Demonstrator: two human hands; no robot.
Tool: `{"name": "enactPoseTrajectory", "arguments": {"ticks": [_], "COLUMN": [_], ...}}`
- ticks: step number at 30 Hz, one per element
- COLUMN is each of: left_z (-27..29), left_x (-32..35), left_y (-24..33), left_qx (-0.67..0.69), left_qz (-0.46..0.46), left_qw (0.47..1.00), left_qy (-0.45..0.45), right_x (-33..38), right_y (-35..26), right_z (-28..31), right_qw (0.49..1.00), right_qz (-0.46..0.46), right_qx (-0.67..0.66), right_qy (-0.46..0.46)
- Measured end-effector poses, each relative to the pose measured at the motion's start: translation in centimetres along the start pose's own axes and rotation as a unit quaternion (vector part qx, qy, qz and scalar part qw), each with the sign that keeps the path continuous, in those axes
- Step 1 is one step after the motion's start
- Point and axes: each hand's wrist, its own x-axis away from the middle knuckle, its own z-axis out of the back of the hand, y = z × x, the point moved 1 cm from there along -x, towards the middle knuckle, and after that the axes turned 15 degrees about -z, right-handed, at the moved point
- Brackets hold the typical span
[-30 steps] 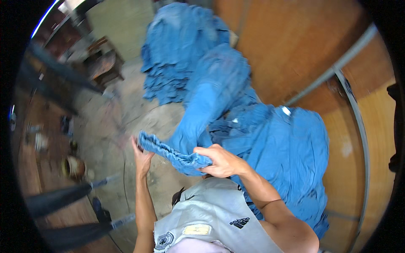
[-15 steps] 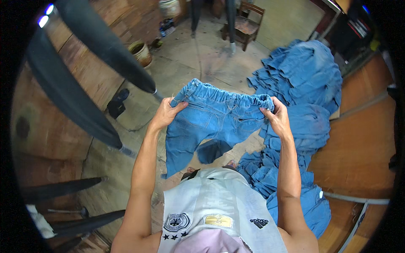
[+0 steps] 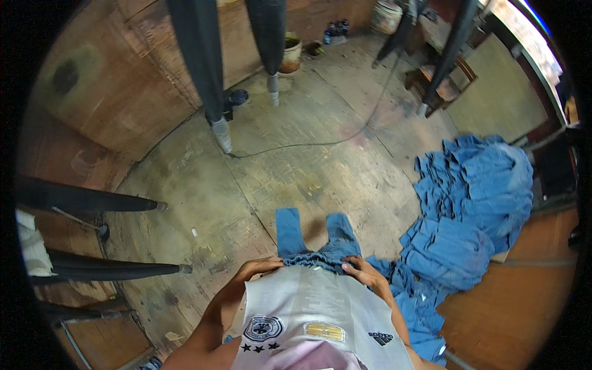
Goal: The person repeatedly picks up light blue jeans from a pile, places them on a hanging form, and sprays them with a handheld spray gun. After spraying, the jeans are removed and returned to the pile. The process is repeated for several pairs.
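Observation:
Blue denim trousers (image 3: 345, 245) with a gathered elastic waistband are held low against the front of my light grey top. Their two legs point away from me above the floor. My left hand (image 3: 262, 267) is closed at the left end of the waistband, with its fingertips partly hidden. At the right end, my right hand (image 3: 367, 275) grips the waistband, thumb on top. Much of the waistband is bunched and partly covered by my top. Nearest to my right hand lies a heap of similar blue denim (image 3: 447, 253).
Another large denim pile (image 3: 487, 185) lies at the right. Dark tapered tubes (image 3: 200, 55) hang or jut in from the far side and the left. A cable (image 3: 296, 145) crosses the floor. At the back stand a wooden chair (image 3: 459, 74), a bucket (image 3: 291, 55) and a white pail (image 3: 386, 17).
The trousers, spread out at arm's length before, have come down and in against my body, both hands still at the waistband. My view has turned left, so the surroundings appear shifted right.

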Motion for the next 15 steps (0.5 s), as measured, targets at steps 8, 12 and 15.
{"name": "enactPoseTrajectory", "arguments": {"ticks": [8, 12, 15], "left_z": [-1.0, -4.2, -3.9], "left_x": [-8.5, -12.9, -15.1], "left_y": [-4.6, -8.4, -15.6], "left_qx": [-0.115, -0.172, -0.227], "left_qz": [0.125, 0.214, 0.271], "left_qw": [0.984, 0.961, 0.935], "left_qy": [-0.057, -0.016, 0.018], "right_x": [-13.2, -19.8, -25.1], "right_y": [0.3, -1.0, -3.6], "right_z": [2.8, 5.4, 4.2], "right_qw": [0.904, 0.903, 0.846], "right_qz": [-0.101, -0.077, -0.092], "right_qx": [0.380, 0.354, 0.478], "right_qy": [0.167, 0.232, 0.216]}}
